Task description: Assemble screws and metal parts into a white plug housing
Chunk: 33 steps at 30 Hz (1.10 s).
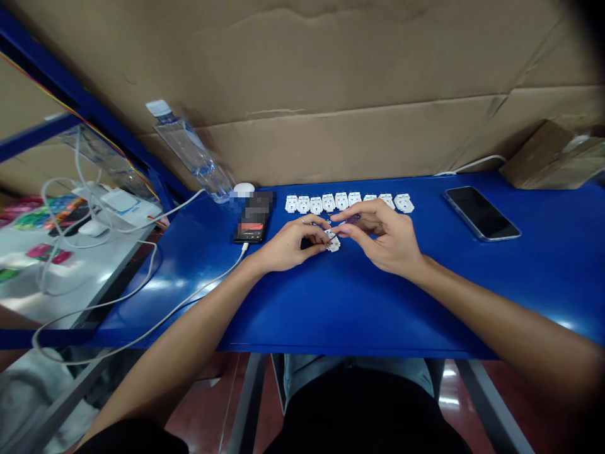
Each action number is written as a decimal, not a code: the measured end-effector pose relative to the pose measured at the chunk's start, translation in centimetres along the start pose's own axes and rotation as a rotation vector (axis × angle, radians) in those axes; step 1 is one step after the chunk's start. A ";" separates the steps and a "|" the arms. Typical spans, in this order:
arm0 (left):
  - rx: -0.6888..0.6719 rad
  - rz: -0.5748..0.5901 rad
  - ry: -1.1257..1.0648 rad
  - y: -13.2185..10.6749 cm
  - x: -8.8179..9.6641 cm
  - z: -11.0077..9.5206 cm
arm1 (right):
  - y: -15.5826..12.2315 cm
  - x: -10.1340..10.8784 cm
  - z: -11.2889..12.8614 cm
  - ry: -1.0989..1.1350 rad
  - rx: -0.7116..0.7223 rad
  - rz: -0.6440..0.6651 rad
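Cardboard wall [331, 75] closes off the far side; blue table [368, 309] in front of it, running left to right. Cardboard box [543, 157] at the far right corner. Clear bottle [189, 148] at far left, white cap on. Right hand [390, 239] over mid-table, thumb and fingers closed about a slim tool. Left hand [290, 243] opposite, thumb and fingertips together at the left edge of a single white piece. Dark phone [482, 213] flat at right; plugged-in phone [255, 214] left of the hands. Row of white pieces [341, 202] beyond the hands, side by side. Slim tool [352, 219] — dark end reaching the single piece; contact cannot be told. Single white piece [333, 243] — between the hands, nearer than the row.
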<state>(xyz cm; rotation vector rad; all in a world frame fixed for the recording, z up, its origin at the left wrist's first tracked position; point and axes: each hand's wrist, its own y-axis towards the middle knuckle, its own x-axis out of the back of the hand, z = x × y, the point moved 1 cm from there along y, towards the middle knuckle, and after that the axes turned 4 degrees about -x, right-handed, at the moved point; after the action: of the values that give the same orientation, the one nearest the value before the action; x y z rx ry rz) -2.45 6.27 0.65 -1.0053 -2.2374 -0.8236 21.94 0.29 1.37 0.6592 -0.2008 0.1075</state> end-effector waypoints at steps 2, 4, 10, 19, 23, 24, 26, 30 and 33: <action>0.005 -0.004 -0.013 0.0 -0.1 0.0 | -0.1 0.1 0.0 -0.005 0.010 0.005; 0.014 -0.005 -0.017 0.0 -0.2 -0.1 | -0.1 0.2 0.0 -0.013 0.017 0.010; 0.048 -0.054 -0.037 0.1 -0.5 -0.3 | -0.1 0.4 0.1 -0.062 0.038 0.019; 0.030 -0.093 -0.050 0.1 -1.1 -0.7 | -0.1 0.3 0.3 -0.077 0.055 0.020; 0.044 -0.089 -0.075 0.2 -1.1 -0.5 | -0.1 0.3 0.1 -0.067 0.042 0.028; 0.051 -0.086 -0.087 0.2 -1.0 -0.4 | -0.1 0.3 0.1 -0.064 0.042 0.031; 0.065 -0.076 -0.111 0.2 -0.8 -0.3 | -0.1 0.3 0.0 -0.061 0.042 0.038; 0.080 -0.052 -0.155 0.3 -0.5 -0.1 | -0.1 0.3 0.1 -0.053 0.049 0.036; 0.088 -0.046 -0.169 0.3 -0.5 0.0 | 0.0 0.5 0.2 -0.044 0.063 0.015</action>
<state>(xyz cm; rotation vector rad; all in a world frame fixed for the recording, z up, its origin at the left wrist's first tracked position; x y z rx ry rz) -1.96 6.19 0.42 -1.0186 -2.4255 -0.6747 22.41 0.15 1.61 0.7235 -0.2459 0.1140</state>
